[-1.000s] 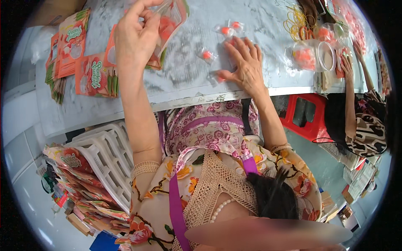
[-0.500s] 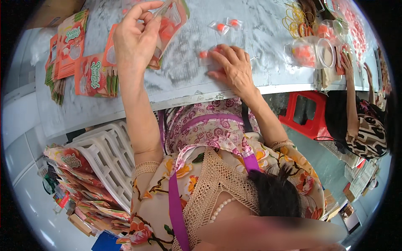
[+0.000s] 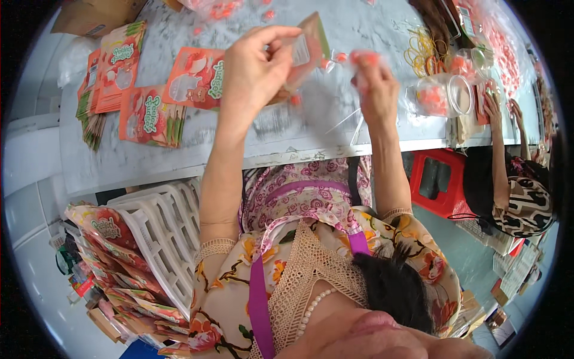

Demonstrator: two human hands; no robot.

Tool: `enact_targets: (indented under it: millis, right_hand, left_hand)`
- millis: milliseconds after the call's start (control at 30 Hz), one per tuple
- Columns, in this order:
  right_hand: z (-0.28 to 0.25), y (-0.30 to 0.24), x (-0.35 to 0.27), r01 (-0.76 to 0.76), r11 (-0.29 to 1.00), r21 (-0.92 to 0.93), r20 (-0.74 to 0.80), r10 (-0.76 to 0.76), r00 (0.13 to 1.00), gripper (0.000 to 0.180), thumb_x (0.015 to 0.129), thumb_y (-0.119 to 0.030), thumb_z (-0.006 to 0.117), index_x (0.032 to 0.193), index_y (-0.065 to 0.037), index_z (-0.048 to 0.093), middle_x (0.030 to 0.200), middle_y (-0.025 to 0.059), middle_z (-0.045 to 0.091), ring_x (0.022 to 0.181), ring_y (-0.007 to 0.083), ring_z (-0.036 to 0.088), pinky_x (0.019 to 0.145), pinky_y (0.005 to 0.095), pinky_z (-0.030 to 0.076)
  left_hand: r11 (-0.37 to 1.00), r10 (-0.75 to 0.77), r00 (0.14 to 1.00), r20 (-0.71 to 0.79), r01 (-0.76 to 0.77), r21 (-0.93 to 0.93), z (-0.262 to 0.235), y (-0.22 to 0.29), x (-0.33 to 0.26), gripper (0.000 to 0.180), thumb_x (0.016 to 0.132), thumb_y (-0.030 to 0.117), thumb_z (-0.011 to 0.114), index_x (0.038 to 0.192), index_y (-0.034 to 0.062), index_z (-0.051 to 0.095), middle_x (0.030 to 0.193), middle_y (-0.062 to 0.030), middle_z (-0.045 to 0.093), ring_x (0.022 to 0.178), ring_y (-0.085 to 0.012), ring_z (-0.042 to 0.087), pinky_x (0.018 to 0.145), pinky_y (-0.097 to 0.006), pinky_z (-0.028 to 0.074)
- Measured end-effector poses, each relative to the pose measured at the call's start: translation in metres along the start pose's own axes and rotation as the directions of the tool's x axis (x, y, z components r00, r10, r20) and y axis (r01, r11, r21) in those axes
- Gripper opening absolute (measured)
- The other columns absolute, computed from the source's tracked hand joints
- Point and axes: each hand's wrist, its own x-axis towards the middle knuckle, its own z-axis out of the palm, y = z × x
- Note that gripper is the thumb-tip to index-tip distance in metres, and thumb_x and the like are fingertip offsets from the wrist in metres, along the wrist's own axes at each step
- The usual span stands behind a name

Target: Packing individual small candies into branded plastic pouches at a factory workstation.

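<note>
Over the table, my left hand (image 3: 256, 75) pinches a red and green candy pouch (image 3: 311, 51) by its edge, and the pouch is held up at a tilt. To its right, my right hand (image 3: 378, 93) is closed on red wrapped candies (image 3: 365, 58), blurred by motion. Single wrapped candies lie near the pouch, one red candy (image 3: 341, 57) just right of it and another red candy (image 3: 295, 100) below it. A flat red pouch (image 3: 194, 81) rests on the table left of my left hand, its upper right part behind the wrist.
Stacked red pouches (image 3: 116, 75) lie at the left. A clear jar (image 3: 436, 96) of candies lies on its side at the right, near yellow rubber bands (image 3: 423, 52). Another person's hand (image 3: 493, 107) works at far right. White crates (image 3: 158, 221) and a red stool (image 3: 439, 182) stand below.
My right hand has picked up wrapped candies from the table and risen beside the pouch. My left hand has moved right with the pouch, uncovering more of the flat pouch.
</note>
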Motion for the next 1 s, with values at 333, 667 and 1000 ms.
enact_targets:
  millis: [333,667,1000]
  right_hand:
    - [0.054,-0.038,0.026,0.242,0.732,0.637,-0.183,-0.161,0.970,0.032,0.088,-0.020,0.066,0.114,0.000,0.062,0.102,0.0049,0.064,0.091,0.0129,0.059,0.082,0.0276,0.048]
    - [0.050,-0.020,0.035,0.394,0.708,0.586,-0.181,-0.359,0.916,0.031,0.090,-0.015,0.061,0.117,0.001,0.059,0.106,0.0109,0.064,0.098,0.0191,0.061,0.085,0.0340,0.051]
    - [0.025,-0.010,0.082,0.493,0.841,0.224,-0.144,-0.471,0.870,0.027,0.087,-0.020,0.068,0.107,-0.002,0.066,0.097,0.0066,0.067,0.085,0.0152,0.063,0.075,0.0286,0.051]
  left_hand:
    - [0.988,0.022,1.000,0.021,-0.025,0.154,0.053,0.005,0.016,0.026,0.077,0.007,0.058,0.099,0.0008,0.071,0.088,-0.0167,0.065,0.076,-0.0283,0.065,0.071,-0.037,0.051]
    - [0.990,-0.025,0.999,-0.045,0.031,0.139,0.051,0.000,0.019,0.031,0.079,0.004,0.056,0.109,0.0012,0.066,0.065,-0.0103,0.062,0.058,-0.0222,0.060,0.065,-0.037,0.050]
    - [0.998,-0.067,0.998,-0.003,0.067,0.019,-0.025,0.005,0.012,0.031,0.083,0.004,0.060,0.114,0.0039,0.067,0.069,-0.0001,0.061,0.062,-0.0075,0.057,0.057,-0.026,0.046]
